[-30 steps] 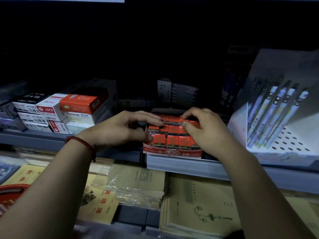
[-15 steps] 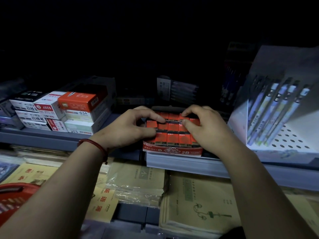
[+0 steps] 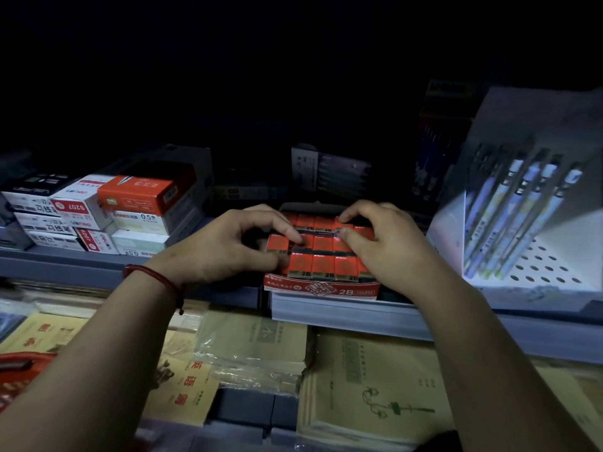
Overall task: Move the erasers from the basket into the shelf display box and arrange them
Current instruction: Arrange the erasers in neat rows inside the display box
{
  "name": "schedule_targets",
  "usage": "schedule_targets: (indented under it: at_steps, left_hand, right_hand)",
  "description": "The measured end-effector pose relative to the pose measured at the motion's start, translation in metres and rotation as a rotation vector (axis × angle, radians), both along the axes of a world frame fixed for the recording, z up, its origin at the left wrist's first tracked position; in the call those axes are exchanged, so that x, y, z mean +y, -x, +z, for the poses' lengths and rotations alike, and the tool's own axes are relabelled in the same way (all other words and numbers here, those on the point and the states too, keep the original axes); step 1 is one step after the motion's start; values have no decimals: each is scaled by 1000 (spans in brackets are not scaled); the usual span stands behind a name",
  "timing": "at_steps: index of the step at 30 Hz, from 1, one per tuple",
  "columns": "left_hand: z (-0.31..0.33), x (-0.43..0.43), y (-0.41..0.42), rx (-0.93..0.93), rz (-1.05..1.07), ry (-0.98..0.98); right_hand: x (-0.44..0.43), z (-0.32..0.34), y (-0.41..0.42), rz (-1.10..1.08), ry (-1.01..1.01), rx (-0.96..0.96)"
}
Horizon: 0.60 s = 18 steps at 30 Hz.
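A red display box [image 3: 321, 290] marked 2B sits on the shelf edge, filled with rows of orange-red erasers [image 3: 323, 265]. My left hand [image 3: 228, 249] curls over the box's left side, and its forefinger and thumb pinch a middle-row eraser [image 3: 277, 244]. On the right side, my right hand [image 3: 388, 249] pinches a back-row eraser [image 3: 342, 226] between forefinger and thumb. The palm of that hand hides the right column. Only an edge of the red basket [image 3: 19, 376] shows at the lower left.
Stacked pen-refill boxes [image 3: 130, 207] stand on the shelf to the left. A white pen display stand [image 3: 528, 223] leans at the right. Notebooks and a plastic-wrapped pack [image 3: 254, 347] lie on the lower level. The shelf's back is dark.
My left forefinger has slid forward from the back row to the middle row. The right hand has kept its place on the back row. The view has shifted slightly.
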State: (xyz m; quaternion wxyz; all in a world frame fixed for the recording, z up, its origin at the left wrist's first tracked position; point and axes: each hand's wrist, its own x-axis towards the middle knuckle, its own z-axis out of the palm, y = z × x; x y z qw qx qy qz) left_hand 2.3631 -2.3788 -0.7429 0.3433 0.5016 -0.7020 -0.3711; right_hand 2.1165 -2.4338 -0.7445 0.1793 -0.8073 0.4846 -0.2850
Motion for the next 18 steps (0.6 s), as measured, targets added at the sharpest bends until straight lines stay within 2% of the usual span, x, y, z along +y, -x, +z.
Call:
schedule_targets:
  at_steps: [3, 8, 15, 18]
  left_hand:
    - [2, 5, -5, 94, -6, -121]
    - [1, 6, -1, 228, 1, -68]
    - [-1, 2, 8, 234, 35, -24]
    - [-4, 2, 13, 177, 84, -7]
  right_hand:
    - [-3, -1, 1, -3, -21, -19]
    - [-4, -1, 0, 5, -56, -120]
    - [-3, 0, 5, 55, -148, -229]
    - [-2, 0, 6, 63, -170, -274]
